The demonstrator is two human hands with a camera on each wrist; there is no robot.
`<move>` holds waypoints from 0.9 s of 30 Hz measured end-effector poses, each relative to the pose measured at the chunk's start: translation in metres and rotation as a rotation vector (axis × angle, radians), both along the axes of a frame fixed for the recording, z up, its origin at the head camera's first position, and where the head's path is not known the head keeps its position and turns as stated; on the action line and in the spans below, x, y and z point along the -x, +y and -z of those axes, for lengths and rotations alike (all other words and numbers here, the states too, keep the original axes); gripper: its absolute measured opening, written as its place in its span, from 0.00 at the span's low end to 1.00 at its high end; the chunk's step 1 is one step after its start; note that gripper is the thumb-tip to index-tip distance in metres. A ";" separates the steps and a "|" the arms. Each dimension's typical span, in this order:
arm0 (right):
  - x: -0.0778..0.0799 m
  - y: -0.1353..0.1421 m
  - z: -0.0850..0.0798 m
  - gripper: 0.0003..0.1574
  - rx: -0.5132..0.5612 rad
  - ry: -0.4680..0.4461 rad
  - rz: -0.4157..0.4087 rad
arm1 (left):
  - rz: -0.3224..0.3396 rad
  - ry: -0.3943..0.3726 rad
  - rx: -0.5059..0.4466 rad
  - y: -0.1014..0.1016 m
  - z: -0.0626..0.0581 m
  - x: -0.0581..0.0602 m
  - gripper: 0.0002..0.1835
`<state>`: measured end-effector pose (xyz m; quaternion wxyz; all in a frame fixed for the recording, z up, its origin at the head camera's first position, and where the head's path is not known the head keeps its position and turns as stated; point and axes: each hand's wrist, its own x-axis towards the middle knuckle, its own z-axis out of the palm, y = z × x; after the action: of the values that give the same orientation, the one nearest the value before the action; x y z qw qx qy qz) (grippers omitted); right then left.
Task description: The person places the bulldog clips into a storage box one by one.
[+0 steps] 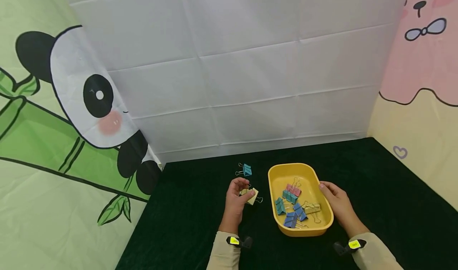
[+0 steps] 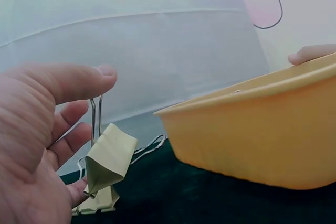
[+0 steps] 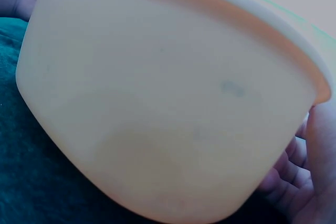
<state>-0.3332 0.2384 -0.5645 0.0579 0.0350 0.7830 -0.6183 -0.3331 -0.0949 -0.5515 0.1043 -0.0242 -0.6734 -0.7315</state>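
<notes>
My left hand [image 1: 235, 202] pinches a pale yellow binder clip [image 2: 111, 153], with the thumb at the tip of one wire handle. A second pale yellow binder clip [image 2: 100, 201] shows just below it in the left wrist view; whether the hand touches that one I cannot tell. My right hand [image 1: 338, 204] grips the right rim of a yellow plastic basket [image 1: 300, 233], thumb at the rim and fingers against the outer wall. Inside lie several binder clips: a pink one [image 1: 294, 189], green ones [image 1: 290, 197], blue ones [image 1: 290, 220] and a yellow one [image 1: 312, 208].
A teal binder clip [image 1: 247, 169] lies on the dark green cloth [image 1: 193, 206] beyond my left hand. White sheeting [image 1: 250, 83] hangs behind the table, with a panda-printed cloth [image 1: 71, 123] to the left and a pink and cream one [image 1: 418, 123] to the right.
</notes>
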 end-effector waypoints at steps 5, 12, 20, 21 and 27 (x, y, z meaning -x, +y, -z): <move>0.001 0.001 0.000 0.49 -0.002 0.002 0.001 | -0.003 0.001 -0.032 0.009 -0.006 0.000 0.21; 0.001 0.000 0.001 0.49 0.003 0.000 0.014 | 0.002 0.003 -0.054 0.018 -0.013 0.003 0.20; 0.002 0.002 0.003 0.49 -0.017 0.007 0.022 | 0.069 0.035 -0.121 0.033 -0.018 0.010 0.20; 0.002 0.002 0.003 0.49 -0.020 0.007 0.022 | 0.076 0.040 -0.133 0.035 -0.018 0.011 0.20; 0.002 0.005 0.001 0.50 -0.019 0.010 0.020 | 0.113 0.059 -0.189 0.048 -0.028 0.015 0.18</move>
<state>-0.3353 0.2434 -0.5651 0.0474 0.0401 0.7888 -0.6116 -0.3484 -0.0469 -0.5238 0.0846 -0.0737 -0.5956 -0.7954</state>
